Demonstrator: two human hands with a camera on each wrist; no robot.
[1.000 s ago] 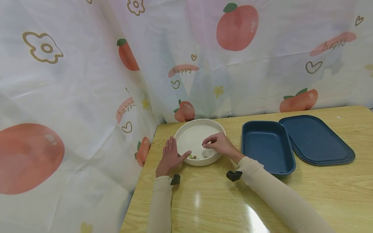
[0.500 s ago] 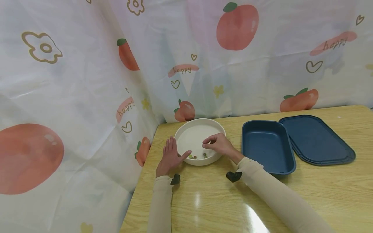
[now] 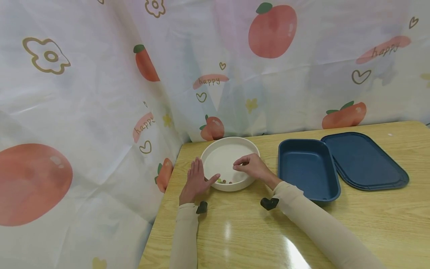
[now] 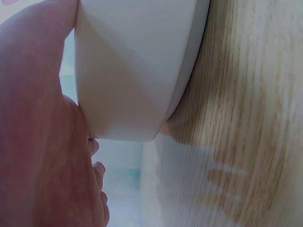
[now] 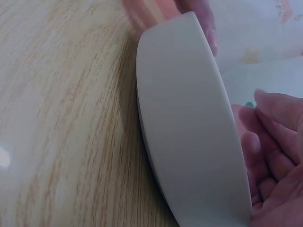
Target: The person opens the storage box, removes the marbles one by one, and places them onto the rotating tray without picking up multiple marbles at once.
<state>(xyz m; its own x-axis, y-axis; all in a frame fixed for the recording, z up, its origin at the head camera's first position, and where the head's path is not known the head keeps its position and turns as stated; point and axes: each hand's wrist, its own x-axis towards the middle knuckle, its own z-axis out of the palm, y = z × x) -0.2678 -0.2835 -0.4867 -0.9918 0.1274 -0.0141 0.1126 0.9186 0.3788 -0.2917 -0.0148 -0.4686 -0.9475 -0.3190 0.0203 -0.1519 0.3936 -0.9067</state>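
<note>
A round cream bowl with a low wall (image 3: pixel 230 186) stands on the table, with several small bead-like balls (image 3: pixel 224 181), green and reddish brown, inside against its near wall. My left hand (image 3: pixel 195 184) rests at the bowl's left side, fingers extended along the outside and thumb reaching over the rim. Over the bowl's right part hovers my right hand (image 3: pixel 252 165), fingers bent and the thumb tip close to the index finger. Nothing shows between those fingertips. In the right wrist view, the bowl wall (image 5: pixel 189 123) hides part of the right hand (image 5: pixel 272 151).
To the right of the bowl stands a deep blue rectangular container (image 3: pixel 307 168). A flat blue lid (image 3: pixel 366 160) lies beside it. A printed curtain (image 3: pixel 235 93) hangs behind the wooden table (image 3: pixel 235 231) and along its left side.
The dark ball at my right fingertips one second ago is gone from them. Balls on the bowl's near right have shifted left toward the others. Both hands have hardly moved.
</note>
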